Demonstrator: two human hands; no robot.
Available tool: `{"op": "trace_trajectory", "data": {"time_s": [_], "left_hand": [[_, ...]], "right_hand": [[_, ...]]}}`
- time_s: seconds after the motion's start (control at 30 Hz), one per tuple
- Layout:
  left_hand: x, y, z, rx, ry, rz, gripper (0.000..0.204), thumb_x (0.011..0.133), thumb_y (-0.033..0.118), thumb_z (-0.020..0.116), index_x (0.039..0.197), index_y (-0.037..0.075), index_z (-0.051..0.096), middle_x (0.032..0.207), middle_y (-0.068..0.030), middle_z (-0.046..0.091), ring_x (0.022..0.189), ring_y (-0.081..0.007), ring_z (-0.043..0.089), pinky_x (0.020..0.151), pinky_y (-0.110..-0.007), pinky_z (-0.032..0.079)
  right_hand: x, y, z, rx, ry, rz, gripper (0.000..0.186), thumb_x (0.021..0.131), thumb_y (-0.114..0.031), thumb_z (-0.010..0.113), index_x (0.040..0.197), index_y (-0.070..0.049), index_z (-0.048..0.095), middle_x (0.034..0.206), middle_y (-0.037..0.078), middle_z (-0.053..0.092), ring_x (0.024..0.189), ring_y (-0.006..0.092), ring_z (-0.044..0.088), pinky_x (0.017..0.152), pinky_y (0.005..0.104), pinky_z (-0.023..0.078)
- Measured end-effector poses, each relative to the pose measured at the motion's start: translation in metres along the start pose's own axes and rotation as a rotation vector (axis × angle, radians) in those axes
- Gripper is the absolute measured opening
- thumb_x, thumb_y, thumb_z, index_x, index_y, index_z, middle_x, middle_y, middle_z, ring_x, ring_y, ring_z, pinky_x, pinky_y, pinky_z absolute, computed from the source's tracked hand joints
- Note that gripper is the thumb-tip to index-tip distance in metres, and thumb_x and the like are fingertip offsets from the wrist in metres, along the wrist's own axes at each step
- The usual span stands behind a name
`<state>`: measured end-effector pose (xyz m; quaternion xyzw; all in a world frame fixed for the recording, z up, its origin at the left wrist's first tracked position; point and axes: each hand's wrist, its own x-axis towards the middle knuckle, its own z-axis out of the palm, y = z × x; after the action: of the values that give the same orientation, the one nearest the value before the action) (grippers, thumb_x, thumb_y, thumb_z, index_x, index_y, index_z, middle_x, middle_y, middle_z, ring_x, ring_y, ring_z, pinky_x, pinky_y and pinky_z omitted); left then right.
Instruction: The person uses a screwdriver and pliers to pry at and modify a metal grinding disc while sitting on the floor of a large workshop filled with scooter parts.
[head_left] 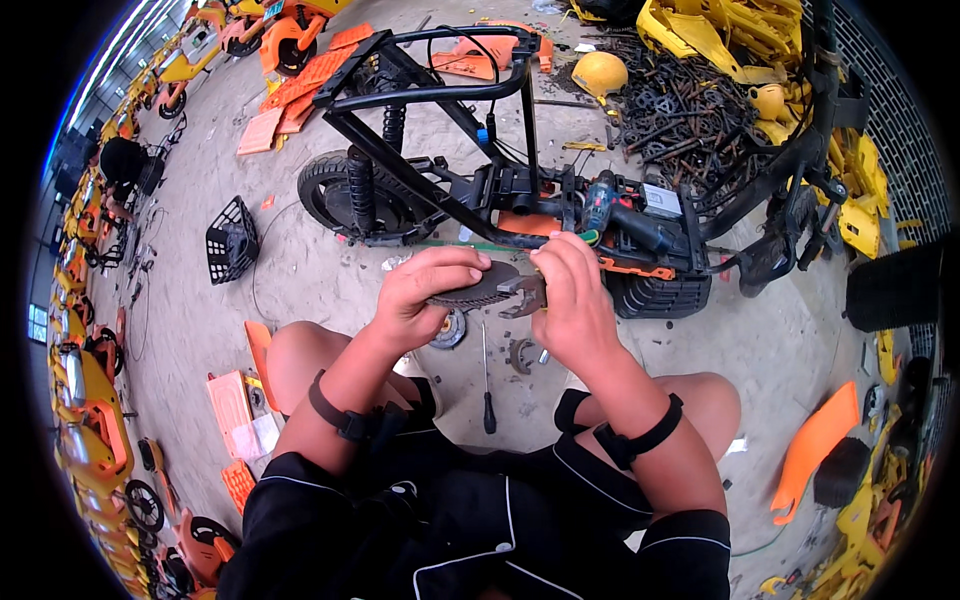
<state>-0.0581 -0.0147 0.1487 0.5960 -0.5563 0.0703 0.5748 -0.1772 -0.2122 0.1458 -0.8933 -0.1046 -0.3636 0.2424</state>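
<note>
My left hand [425, 290] is closed round a dark, flat disc [478, 288] with a ridged rim, thumb on top. In my right hand [575, 300] is a pair of pliers [524, 297], its metal jaws at the disc's right edge. Whether the jaws bite on the rim I cannot tell. On the floor below my hands lie a long screwdriver [487, 380] with a black handle, a round metal part [450, 330] partly behind my left hand, and a curved dark metal piece [520, 356].
Just ahead stands a stripped black scooter frame [440, 190] with a rear wheel [350, 195]; a cordless drill [599, 203] rests on it. Dark metal parts [680, 110] and yellow panels [700, 35] are heaped at far right. A black basket [232, 240] lies left, an orange panel [820, 445] right.
</note>
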Motion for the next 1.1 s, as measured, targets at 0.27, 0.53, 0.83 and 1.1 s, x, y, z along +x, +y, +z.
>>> {"op": "trace_trajectory", "data": {"time_s": [0.27,0.53,0.83,1.1], "left_hand": [[-0.003,0.004,0.002,-0.043,0.016,-0.022,0.035,0.076,-0.016,0.064,0.106,0.002,0.065,0.107,-0.0165,0.069,0.100,-0.0312,0.070,0.087,-0.038,0.057],[-0.007,0.004,0.006,-0.025,0.015,-0.054,0.028,0.086,-0.009,0.066,0.110,0.003,0.060,0.107,-0.0195,0.069,0.098,-0.0321,0.070,0.086,-0.041,0.057],[-0.010,0.005,0.011,-0.023,0.094,-0.088,0.036,0.078,-0.016,0.064,0.110,0.001,0.063,0.109,-0.0174,0.069,0.100,-0.0307,0.069,0.086,-0.037,0.056],[-0.023,0.012,0.032,-0.182,0.270,-0.289,0.021,0.094,-0.004,0.062,0.115,0.001,0.059,0.111,-0.0175,0.069,0.104,-0.0254,0.069,0.086,-0.034,0.055]], "right_hand": [[-0.001,0.000,0.005,0.006,0.061,-0.032,0.068,0.056,0.012,0.065,0.122,-0.001,0.051,0.118,0.019,0.053,0.115,0.0441,0.052,0.099,0.0522,0.045],[-0.002,-0.003,0.007,-0.066,0.097,0.002,0.069,0.054,0.011,0.066,0.121,-0.001,0.051,0.116,0.017,0.053,0.110,0.0427,0.052,0.097,0.0511,0.044],[-0.004,-0.005,0.008,-0.074,0.045,0.048,0.062,0.059,0.009,0.066,0.119,0.001,0.051,0.116,0.019,0.054,0.110,0.0436,0.052,0.096,0.0511,0.045],[0.000,-0.013,0.006,-0.207,0.013,0.053,0.051,0.067,0.004,0.061,0.117,0.003,0.051,0.109,0.020,0.057,0.106,0.0401,0.056,0.092,0.0515,0.045]]}}
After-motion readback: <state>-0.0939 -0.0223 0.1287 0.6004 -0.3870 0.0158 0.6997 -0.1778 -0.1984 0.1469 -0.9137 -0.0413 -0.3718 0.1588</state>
